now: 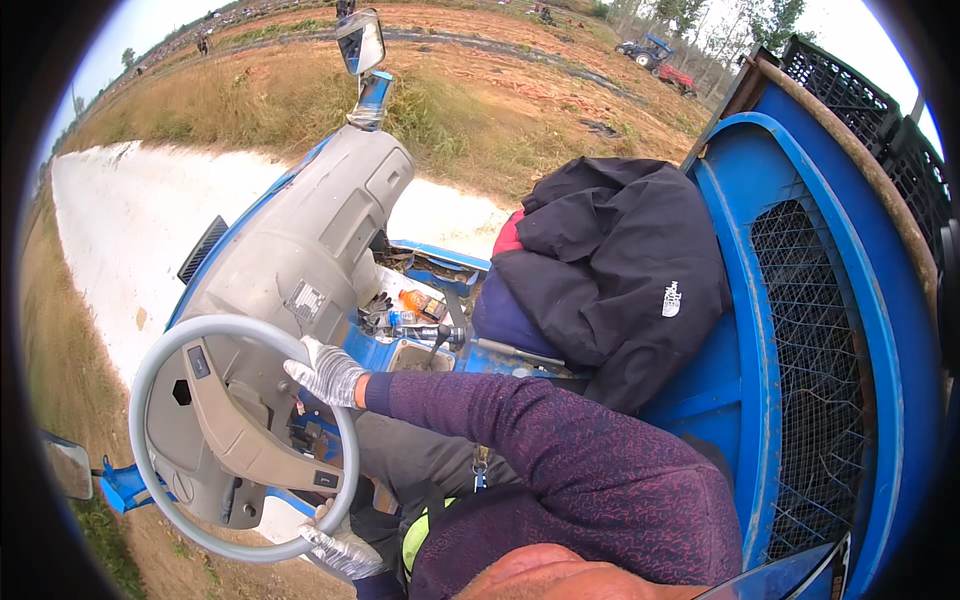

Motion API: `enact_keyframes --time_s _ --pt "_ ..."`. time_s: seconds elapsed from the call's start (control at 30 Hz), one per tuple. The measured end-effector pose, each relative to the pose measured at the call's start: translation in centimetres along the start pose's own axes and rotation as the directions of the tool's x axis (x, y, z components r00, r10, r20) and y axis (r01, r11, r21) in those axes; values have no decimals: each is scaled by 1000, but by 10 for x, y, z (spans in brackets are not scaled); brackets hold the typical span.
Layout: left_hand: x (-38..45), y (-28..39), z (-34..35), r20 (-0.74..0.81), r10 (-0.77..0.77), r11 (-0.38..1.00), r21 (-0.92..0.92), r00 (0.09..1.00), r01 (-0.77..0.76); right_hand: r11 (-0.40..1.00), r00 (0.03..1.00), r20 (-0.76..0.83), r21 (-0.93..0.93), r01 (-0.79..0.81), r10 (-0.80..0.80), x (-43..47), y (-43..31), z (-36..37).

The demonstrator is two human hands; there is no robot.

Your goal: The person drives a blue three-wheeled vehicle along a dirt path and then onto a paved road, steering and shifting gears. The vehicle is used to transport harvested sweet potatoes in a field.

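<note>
A grey steering wheel [139,409] with a beige centre spoke stands before me, below a grey dashboard [277,247]. My right hand [330,373], in a grey-and-white knit glove, is closed around the upper right of its rim as pictured. Lower down, my left hand [343,546], gloved the same way, grips the rim near the picture's bottom. Part of each hand's fingers is hidden. A black-knobbed gear lever [437,346] rises beside my right forearm, and a lever with a grey grip [520,351] lies near the seat.
A black jacket [622,262] covers the seat to my right. Bottles [422,304] and small items fill a tray on the cab floor. Behind are a blue frame with wire mesh [814,375] and black crates [840,82]. Outside are a pale road [150,202], a field and a blue tractor [651,51].
</note>
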State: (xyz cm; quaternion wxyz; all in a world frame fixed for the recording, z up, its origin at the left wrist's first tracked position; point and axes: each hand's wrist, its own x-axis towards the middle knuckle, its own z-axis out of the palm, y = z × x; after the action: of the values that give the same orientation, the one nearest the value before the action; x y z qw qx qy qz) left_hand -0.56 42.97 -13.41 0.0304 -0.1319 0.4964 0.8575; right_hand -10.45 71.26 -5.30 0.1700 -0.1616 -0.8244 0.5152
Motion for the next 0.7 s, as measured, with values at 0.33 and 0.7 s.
enact_keyframes --time_s 0.33,0.7 --pt "21 68 -43 73 -81 992 103 994 73 803 904 372 -461 378 -213 110 -108 14" --pt "115 211 -59 287 88 963 221 954 -155 474 729 373 -575 667 -574 121 -237 189"
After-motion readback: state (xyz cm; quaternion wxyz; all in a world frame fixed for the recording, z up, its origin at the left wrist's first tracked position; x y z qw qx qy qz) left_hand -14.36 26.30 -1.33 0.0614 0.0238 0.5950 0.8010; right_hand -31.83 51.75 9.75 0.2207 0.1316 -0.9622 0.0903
